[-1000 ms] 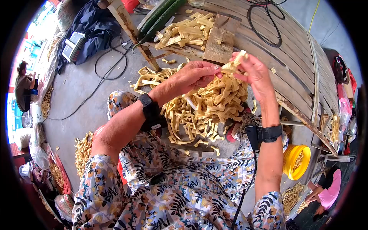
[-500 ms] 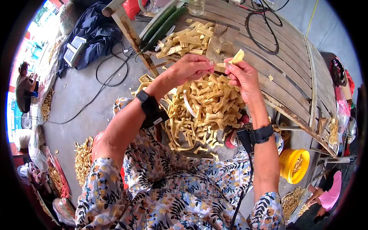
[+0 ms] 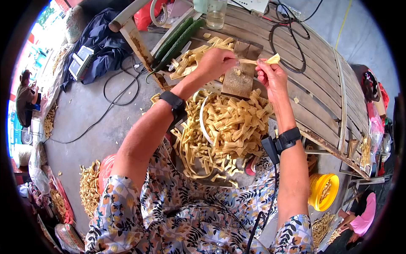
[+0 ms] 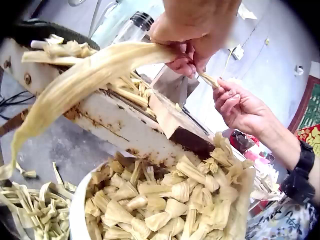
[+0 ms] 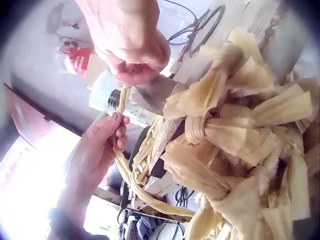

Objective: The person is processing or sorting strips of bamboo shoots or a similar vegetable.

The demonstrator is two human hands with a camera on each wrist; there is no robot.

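Note:
A pale yellow, fibrous strip [image 3: 248, 61] is stretched between the two hands above a wooden board [image 3: 237, 84]. My left hand [image 3: 216, 63] pinches it from the left; in the left wrist view the strip's long, wide tail [image 4: 85, 75] hangs from that hand. My right hand [image 3: 274, 79] grips the other end between thumb and fingers, and a flared tip sticks out past them. Between the hands the strip looks narrow and gathered. Below lies a heap of knotted yellow strips [image 3: 241, 122], partly inside a container with a white rim [image 4: 80, 200].
On the slatted wooden bench [image 3: 317, 97] are loose flat strips [image 3: 190, 55], two cucumbers [image 3: 179, 40], a glass jar [image 3: 215, 19] and a black cable [image 3: 302, 63]. A yellow bucket [image 3: 325, 194] stands at the right. Another person [image 3: 363, 213] sits at lower right.
The hands have moved up from over the heap to over the board. They have drawn apart, and the strip between them now runs straighter. The head view has shifted.

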